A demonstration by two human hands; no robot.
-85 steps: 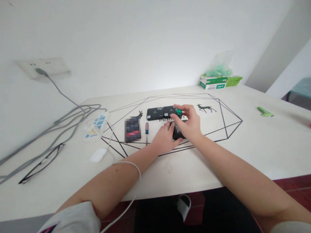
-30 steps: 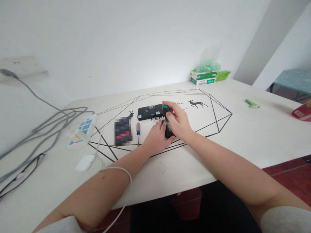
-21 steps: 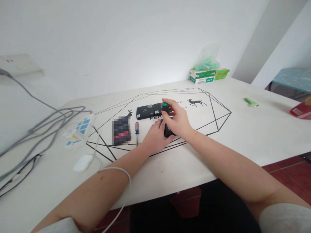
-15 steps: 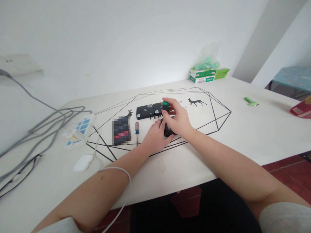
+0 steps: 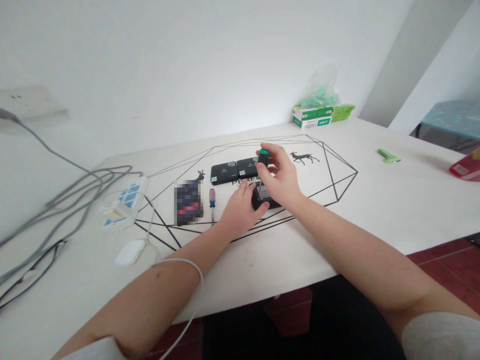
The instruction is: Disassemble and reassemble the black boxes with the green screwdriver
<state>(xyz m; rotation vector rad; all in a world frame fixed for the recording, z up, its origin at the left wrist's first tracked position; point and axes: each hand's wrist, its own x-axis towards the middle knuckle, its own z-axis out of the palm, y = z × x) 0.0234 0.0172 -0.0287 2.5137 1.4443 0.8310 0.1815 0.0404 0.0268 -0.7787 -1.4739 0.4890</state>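
In my right hand [image 5: 282, 175] is a screwdriver [image 5: 263, 157] with a green and black handle, pinched between thumb and fingers. Its thin shaft points down at a small black box-like device [image 5: 267, 194] lying on the table. Whether the tip sits in a screw is too small to tell. My left hand [image 5: 240, 211] steadies that device at its left end, fingers on the far side and thumb on the near side. Beyond my hands, two flat black devices lie side by side, a left one [image 5: 224, 173] and a right one [image 5: 247, 168] partly behind the screwdriver.
A second screwdriver [image 5: 212, 197] lies left of my left hand, beside a pixelated dark patch [image 5: 188, 202]. Further left are a power strip [image 5: 125, 202], grey cables [image 5: 80, 200] and a white charger-like piece [image 5: 130, 252]. Green-white boxes [image 5: 313, 113] stand against the wall.
My right hand has risen slightly and the screwdriver stands more upright, its handle and shaft now showing. More of the device's top is visible. My left hand has stayed on the device.
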